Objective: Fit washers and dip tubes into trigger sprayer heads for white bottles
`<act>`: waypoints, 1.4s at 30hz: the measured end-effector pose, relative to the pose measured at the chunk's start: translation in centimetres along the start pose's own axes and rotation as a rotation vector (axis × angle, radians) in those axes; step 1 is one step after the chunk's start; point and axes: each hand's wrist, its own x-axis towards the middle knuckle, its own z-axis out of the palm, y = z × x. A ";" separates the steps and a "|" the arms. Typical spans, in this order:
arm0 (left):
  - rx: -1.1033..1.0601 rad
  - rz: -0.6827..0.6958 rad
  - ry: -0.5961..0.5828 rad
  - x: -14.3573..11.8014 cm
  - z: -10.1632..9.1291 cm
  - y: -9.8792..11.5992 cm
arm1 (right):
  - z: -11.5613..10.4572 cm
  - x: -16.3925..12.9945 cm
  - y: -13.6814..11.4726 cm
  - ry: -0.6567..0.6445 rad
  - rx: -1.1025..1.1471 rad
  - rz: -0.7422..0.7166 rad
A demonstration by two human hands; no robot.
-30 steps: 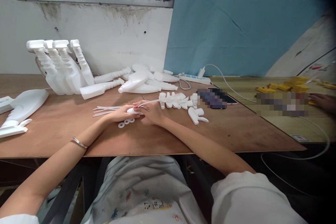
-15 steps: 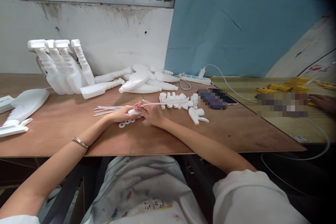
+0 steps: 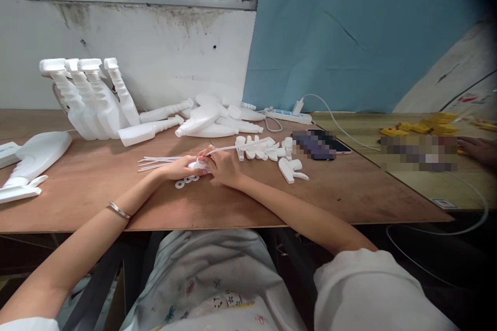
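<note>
My left hand (image 3: pixel 180 167) is closed around a white spray trigger head (image 3: pixel 197 164) just above the table. Against it, my right hand (image 3: pixel 224 166) pinches a thin white dip tube (image 3: pixel 225 148) near one end. The tube's free length arches away to the right, over a row of white trigger heads (image 3: pixel 252 149). Fingers partly hide where tube and head meet. Several loose dip tubes (image 3: pixel 155 161) lie beside my left hand. A few white ring washers (image 3: pixel 179 184) lie below it. One more trigger head (image 3: pixel 288 170) rests right of my right hand.
White spray bottles (image 3: pixel 91 103) with heads stand at the back left; more bottles (image 3: pixel 209 119) lie piled behind my hands. One bottle (image 3: pixel 42 150) lies far left. Phones (image 3: pixel 322 144) and a power strip (image 3: pixel 289 116) are on the right. A co-worker's hand (image 3: pixel 479 150) is near yellow pieces (image 3: pixel 435 125).
The dip tube's free length has swung from nearly straight to a bend, its far part now higher and further left. Both hands stay in almost the same place.
</note>
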 end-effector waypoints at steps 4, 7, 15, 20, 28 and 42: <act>-0.002 -0.006 -0.010 0.0 0.0 -0.1 | 0.0 0.0 -0.2 0.016 0.010 0.031; -0.004 -0.011 -0.013 0.0 0.0 -0.2 | -0.1 0.0 -0.3 0.029 0.030 0.064; 0.000 -0.024 -0.014 0.1 0.0 -0.5 | 0.2 0.1 -0.4 0.093 0.124 0.185; -0.002 -0.006 0.000 0.4 0.0 -1.3 | 0.5 0.3 -0.4 0.141 0.213 0.268; -0.029 0.003 0.003 0.3 0.0 -1.1 | -0.2 0.5 0.0 0.061 0.433 0.269; -0.031 0.011 -0.003 0.4 -0.1 -1.2 | -0.8 0.4 -0.8 0.016 0.395 0.173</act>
